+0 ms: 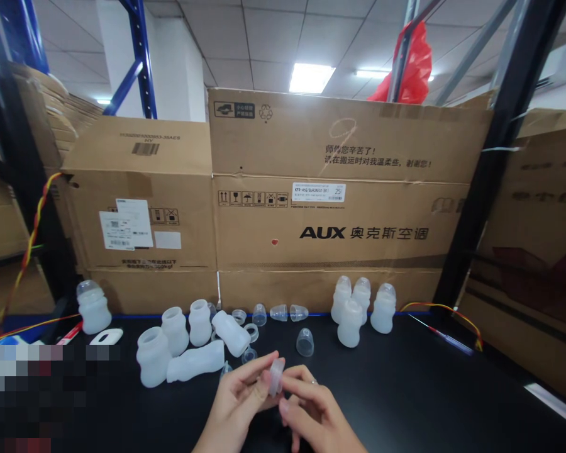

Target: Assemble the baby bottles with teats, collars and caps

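Between the fingertips of my left hand [239, 397] is a translucent bottle collar ring [276, 376], turned edge-on. My right hand [317, 408] is closed in at the ring's right side, its fingers on the edge; whether something small sits inside the ring is hidden. Just beyond my hands stands a clear dome cap [305, 343]. To the left, open frosted bottles [153, 357] stand upright, and two more lie on their sides, one of them a frosted bottle [195, 361] near my left hand. Loose collar rings [249, 355] and further clear caps [279, 313] lie behind.
Several capped bottles [349, 324] stand at the back right, and one capped bottle [93, 308] at the far left. A white object [106, 336] lies beside it. Cardboard [330, 251] walls the back of the black table [405, 402]. A screwdriver-like tool [446, 338] lies right.
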Available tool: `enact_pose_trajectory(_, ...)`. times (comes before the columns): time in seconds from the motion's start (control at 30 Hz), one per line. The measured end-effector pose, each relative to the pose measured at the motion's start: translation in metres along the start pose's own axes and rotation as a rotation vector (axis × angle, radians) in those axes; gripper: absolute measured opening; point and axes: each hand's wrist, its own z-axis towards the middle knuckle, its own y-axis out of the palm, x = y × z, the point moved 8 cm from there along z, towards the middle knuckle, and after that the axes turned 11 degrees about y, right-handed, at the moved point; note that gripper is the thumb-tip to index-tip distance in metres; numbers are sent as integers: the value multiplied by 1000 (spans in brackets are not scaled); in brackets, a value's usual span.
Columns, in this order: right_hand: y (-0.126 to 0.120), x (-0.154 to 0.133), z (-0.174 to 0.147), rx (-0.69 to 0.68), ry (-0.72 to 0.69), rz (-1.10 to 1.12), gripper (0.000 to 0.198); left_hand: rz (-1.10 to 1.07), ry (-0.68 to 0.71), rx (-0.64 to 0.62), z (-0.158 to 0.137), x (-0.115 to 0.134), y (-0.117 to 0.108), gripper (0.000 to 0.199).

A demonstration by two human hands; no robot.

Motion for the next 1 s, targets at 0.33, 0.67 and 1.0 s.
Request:
enact_pose_trajectory(0.33,-3,-19,-15,-86,-37,90,38,-133,-85,-157,-9,3,17,63)
enact_pose_trajectory(0.67,-11,2,0,122,205,54,69,-2,-7,-87,0,1,-3,60)
enact_pose_trajectory(1.0,0,4,-3,-23,181,2,62,11,-59,-111,-3,-11,-1,62)
